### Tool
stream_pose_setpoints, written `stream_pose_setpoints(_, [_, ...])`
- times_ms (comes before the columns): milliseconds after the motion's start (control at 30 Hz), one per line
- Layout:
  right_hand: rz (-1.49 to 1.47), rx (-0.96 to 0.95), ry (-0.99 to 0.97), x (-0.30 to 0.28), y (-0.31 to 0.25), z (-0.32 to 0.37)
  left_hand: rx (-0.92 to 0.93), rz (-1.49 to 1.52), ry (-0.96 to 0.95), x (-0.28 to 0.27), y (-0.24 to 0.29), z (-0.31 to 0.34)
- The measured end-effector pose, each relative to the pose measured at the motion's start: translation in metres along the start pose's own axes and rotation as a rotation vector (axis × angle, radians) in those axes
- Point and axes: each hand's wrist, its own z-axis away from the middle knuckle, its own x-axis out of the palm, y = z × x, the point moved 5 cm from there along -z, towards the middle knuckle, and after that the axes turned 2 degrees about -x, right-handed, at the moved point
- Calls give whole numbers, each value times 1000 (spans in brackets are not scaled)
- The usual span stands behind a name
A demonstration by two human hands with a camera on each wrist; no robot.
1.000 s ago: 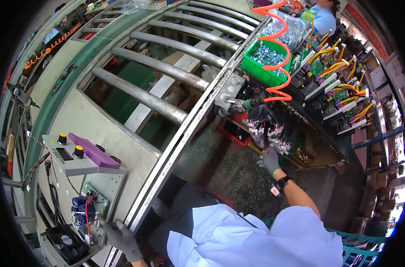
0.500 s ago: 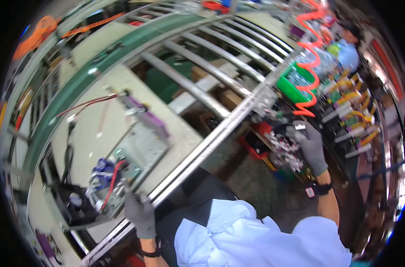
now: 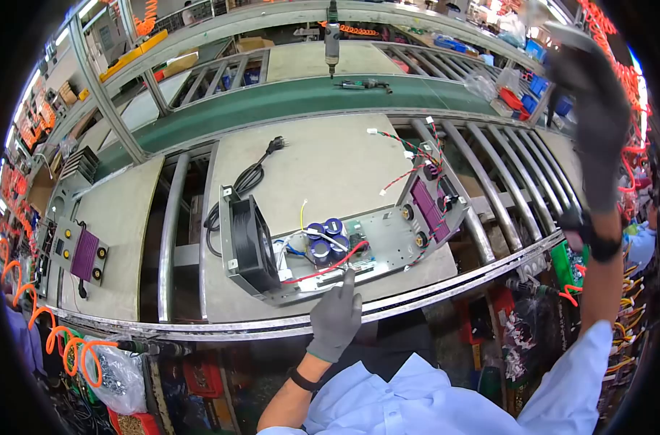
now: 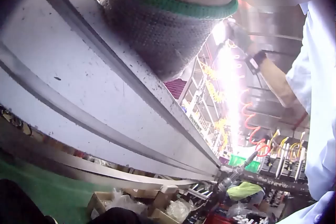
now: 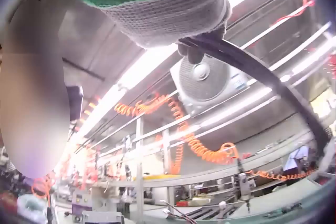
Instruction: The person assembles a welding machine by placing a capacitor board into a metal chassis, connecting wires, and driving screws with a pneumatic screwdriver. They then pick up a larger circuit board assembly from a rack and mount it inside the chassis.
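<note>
My gloved left hand [image 3: 335, 319] rests its fingertips at the near edge of an open metal chassis [image 3: 388, 223]. The chassis carries a black fan [image 3: 252, 239] at its left end, blue capacitors [image 3: 321, 250] on a circuit board, a red wire [image 3: 330, 270] and a purple panel [image 3: 430, 210] at the right. In the left wrist view only the glove's cuff [image 4: 157, 35] shows; the fingers are hidden. High at the right, my gloved right hand [image 3: 594, 94] is raised and blurred. It grips a black cable [image 5: 273, 79] that curves away in the right wrist view.
A black power cord [image 3: 252, 176] lies behind the chassis on a board over metal rollers [image 3: 482, 188]. An electric screwdriver [image 3: 332, 45] hangs beyond, above the green belt [image 3: 272, 109]. A second purple-panelled unit [image 3: 84, 254] stands left. Below right is a green bin [image 3: 564, 264].
My right hand has moved from the connector bundle below the bench up to the upper right, bringing a black cable. The head view has turned toward the chassis; my left hand stays at its edge.
</note>
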Motion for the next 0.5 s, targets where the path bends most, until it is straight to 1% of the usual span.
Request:
stream_pose_setpoints(33, [77,-168,-140,47,-29,-6,-4,2,-16,1,0,0])
stream_pose_setpoints(100, [150,-502,-493,146,-77,13,7,2,1,-1,0,-1])
stream_pose_setpoints(133, [128,-604,-668,190,-90,34,12,-2,8,-2,1,0])
stream_pose_setpoints(167, [83,-665,-829,233,-99,60,16,-6,14,-2,1,0])
stream_pose_setpoints(233, [-51,-667,-1069,295,-102,118,12,10,18,-3,1,-1])
stream_pose_setpoints(300, [149,-510,-1507,342,-92,173,10,15,19,-3,0,-1])
stream_pose_setpoints(333, [126,-403,-1663,319,-96,166,15,42,76,-6,1,-3])
stream_pose_setpoints(367, [199,-341,-1780,340,-84,189,15,43,72,-6,1,-4])
stream_pose_setpoints(400, [280,-507,-1919,358,-73,216,16,45,65,-6,0,-3])
stream_pose_setpoints(500, [150,-279,-2056,365,-61,241,11,48,34,-4,-2,-4])
